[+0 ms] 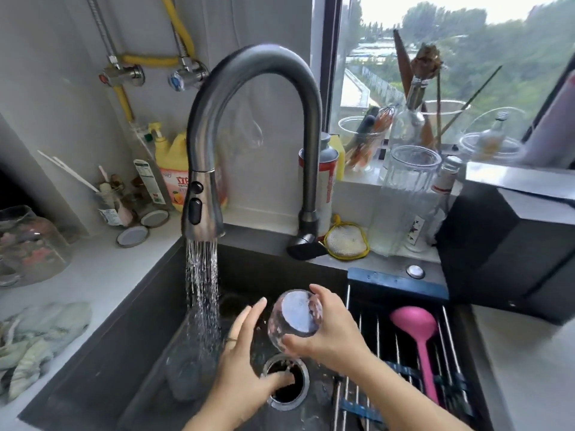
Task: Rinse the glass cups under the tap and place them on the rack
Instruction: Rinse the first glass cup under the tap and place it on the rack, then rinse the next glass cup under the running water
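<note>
My right hand (331, 334) grips a clear glass cup (295, 317) over the dark sink (102, 353), tilted with its round base facing me. My left hand (245, 359) is open just left of the cup, fingers spread, holding nothing. The grey tap (203, 194) runs, and its spray (201, 293) falls left of both hands onto another clear glass (186, 374) lying in the sink. The roll-up metal rack (385, 334) spans the sink's right side, right of the cup.
A pink ladle (418, 334) lies on the rack. The drain strainer (287, 385) sits below my hands. A cloth (37, 340) lies on the left counter near a glass jar (28, 244). Bottles, jars and a scrub pad (345, 241) crowd the back ledge.
</note>
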{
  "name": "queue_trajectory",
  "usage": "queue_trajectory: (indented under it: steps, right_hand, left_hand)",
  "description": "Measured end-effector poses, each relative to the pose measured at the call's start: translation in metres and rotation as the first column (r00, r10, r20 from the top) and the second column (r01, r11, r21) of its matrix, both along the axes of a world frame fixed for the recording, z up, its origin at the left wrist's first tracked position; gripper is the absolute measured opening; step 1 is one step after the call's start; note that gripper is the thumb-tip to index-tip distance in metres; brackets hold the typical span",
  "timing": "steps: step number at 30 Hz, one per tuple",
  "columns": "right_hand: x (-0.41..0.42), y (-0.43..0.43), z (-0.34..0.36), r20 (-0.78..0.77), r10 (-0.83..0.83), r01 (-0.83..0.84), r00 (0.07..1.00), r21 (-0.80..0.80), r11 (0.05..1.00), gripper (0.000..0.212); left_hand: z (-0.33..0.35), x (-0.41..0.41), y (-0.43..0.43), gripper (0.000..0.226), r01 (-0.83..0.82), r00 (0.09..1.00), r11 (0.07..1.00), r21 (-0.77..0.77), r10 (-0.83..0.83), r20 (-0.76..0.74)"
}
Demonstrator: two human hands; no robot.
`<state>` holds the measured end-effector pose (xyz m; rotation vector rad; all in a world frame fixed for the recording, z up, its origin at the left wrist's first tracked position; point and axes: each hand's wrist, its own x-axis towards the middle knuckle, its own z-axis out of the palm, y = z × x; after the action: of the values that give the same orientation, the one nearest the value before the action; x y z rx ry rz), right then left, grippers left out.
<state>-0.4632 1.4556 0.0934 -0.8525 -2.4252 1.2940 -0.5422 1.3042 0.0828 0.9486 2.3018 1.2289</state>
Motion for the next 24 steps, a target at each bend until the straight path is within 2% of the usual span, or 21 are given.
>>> queue_trajectory:
  steps: [4,6,8,12,21,24]
  right_hand:
    - [0.038,0.06,-0.012,0.017,-0.367,0.364,0.93,0.094,0.927,0.096]
    - [0.05,0.084,-0.023,0.092,-0.462,0.449,0.882,0.13,0.884,0.094]
    - [0.052,0.095,-0.036,0.18,-0.475,0.449,0.861,0.165,0.878,0.095]
    - [0.039,0.096,-0.062,0.233,-0.395,0.367,0.889,0.156,0.917,0.096]
    - [0.038,0.085,-0.092,0.179,-0.457,0.43,0.871,0.172,0.887,0.096]
    - [0.036,0.079,-0.083,0.3,-0.487,0.418,0.82,0.267,0.868,0.093]
  left_hand:
    - [-0.012,0.013,-0.001,0.099,0.0,1.0,1.0,0.001,0.0,-0.021]
    - [-0.015,0.015,0.0,0.093,-0.036,0.999,0.999,0.001,0.036,-0.006]
    - [-0.018,0.015,0.002,0.089,-0.049,0.999,0.998,-0.032,0.049,-0.003]
    - [-0.026,0.013,0.003,0.079,-0.063,0.997,0.994,-0.086,0.066,0.031]
    - [-0.044,0.008,-0.001,0.066,-0.152,0.98,0.983,-0.105,0.163,0.113]
    - [-0.046,0.005,-0.002,0.064,-0.192,0.972,0.976,-0.103,0.204,0.114]
